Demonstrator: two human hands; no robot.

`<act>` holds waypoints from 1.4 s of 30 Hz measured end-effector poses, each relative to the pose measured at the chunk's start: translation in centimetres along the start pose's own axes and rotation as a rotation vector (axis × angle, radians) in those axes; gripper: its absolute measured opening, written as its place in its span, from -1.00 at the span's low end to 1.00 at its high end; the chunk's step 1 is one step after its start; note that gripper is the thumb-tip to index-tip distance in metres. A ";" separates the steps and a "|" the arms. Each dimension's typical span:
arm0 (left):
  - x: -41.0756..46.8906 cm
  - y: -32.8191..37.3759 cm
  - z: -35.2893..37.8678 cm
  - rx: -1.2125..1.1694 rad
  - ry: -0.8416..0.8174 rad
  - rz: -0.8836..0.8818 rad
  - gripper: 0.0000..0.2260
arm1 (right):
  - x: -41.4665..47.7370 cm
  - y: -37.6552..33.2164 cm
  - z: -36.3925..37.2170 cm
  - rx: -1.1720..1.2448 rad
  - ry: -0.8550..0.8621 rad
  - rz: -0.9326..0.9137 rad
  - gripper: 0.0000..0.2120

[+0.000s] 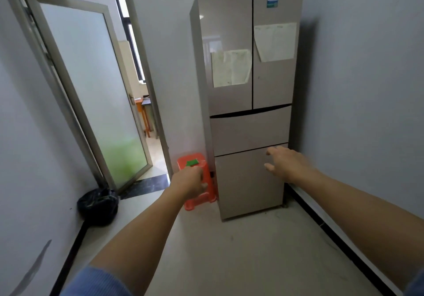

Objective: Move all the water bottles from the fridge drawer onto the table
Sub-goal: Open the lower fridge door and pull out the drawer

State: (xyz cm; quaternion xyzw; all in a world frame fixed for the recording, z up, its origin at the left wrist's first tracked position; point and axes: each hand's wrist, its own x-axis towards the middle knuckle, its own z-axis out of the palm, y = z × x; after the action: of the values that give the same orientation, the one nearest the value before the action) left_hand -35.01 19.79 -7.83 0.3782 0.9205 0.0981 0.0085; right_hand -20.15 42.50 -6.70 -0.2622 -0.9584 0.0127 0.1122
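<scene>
A tall beige fridge stands against the far wall, with two upper doors and two drawers below, all closed. The upper drawer sits above the larger lower drawer. My right hand is stretched out with fingers spread, in front of the lower drawer's top right corner, holding nothing. My left hand is loosely curled and empty, held in front of an orange stool. No water bottles and no table are in sight.
An orange plastic stool with a green patch stands left of the fridge. A black rubbish bag lies on the floor at the left wall. A glass door is swung open onto another room.
</scene>
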 end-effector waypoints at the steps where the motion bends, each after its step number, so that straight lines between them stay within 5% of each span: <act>1: 1.8 -0.3 0.3 -0.010 -0.008 -0.003 -0.87 | 1.6 0.5 0.5 -0.004 -0.008 0.005 -0.58; 27: 53.3 -5.9 10.2 -0.269 -0.027 -0.179 -0.76 | 53.4 9.2 17.6 0.024 -0.118 -0.127 -0.58; 42: 74.7 -10.3 14.8 -0.863 0.108 -0.270 -0.25 | 70.8 7.7 29.4 0.060 -0.123 -0.031 -0.44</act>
State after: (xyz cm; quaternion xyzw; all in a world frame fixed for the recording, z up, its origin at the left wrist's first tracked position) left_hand -94.16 67.35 -19.92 0.2109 0.8355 0.4905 0.1299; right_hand -82.15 85.98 -21.26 -0.2423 -0.9667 0.0558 0.0613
